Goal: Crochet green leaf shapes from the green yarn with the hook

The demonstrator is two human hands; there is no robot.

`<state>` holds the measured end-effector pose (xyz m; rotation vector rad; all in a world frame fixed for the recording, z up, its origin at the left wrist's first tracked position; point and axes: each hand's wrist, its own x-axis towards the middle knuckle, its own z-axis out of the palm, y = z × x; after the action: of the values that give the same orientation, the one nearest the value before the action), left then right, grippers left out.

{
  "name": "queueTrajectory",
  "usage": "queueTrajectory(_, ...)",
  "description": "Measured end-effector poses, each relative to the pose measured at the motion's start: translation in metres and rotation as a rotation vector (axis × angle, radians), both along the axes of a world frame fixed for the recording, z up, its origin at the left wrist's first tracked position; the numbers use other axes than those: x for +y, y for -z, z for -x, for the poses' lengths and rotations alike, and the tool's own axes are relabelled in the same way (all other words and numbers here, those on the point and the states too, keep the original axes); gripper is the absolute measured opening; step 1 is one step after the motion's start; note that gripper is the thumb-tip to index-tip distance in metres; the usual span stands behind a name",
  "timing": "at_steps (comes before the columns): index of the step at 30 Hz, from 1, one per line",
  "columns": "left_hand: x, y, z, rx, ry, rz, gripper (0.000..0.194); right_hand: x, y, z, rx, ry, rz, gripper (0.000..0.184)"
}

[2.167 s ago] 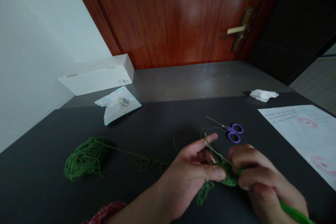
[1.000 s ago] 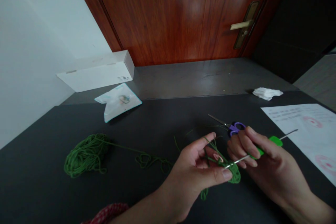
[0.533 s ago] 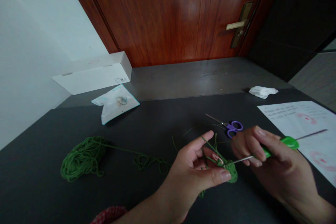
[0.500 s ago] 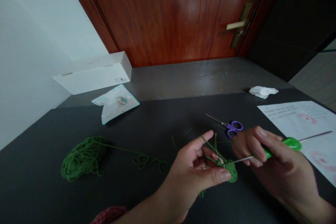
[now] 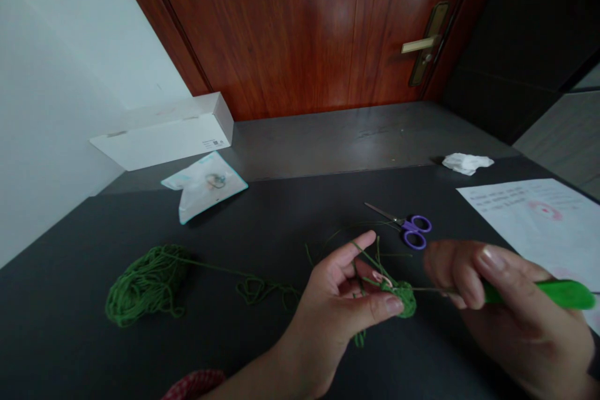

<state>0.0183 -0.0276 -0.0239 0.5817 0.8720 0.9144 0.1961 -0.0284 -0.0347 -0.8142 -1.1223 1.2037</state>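
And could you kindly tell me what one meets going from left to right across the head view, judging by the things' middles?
Green yarn bundle, plastic packet, left hand, green yarn piece, right hand.

A white box (image 5: 169, 144) lies by the wall (image 5: 70, 62) on the bench (image 5: 290, 215), a plastic bag (image 5: 199, 194) just in front. Behind stands a brown door (image 5: 290, 25); crumpled tissue (image 5: 467, 164) lies near a printed sheet (image 5: 510, 212).

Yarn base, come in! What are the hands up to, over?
Left hand: pinching green stitched piece. Right hand: gripping green-handled tool, shaft reaching the piece. Purple scissors lie beyond, not between hands.
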Motion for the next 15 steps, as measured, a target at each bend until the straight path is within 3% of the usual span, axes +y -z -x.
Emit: queueTrajectory(15, 0.001, 0.001, -0.003, 0.062, -0.030, -0.024, 0.074, -0.014, 0.000, -0.005, -0.288, 0.003, -0.214, 0.040)
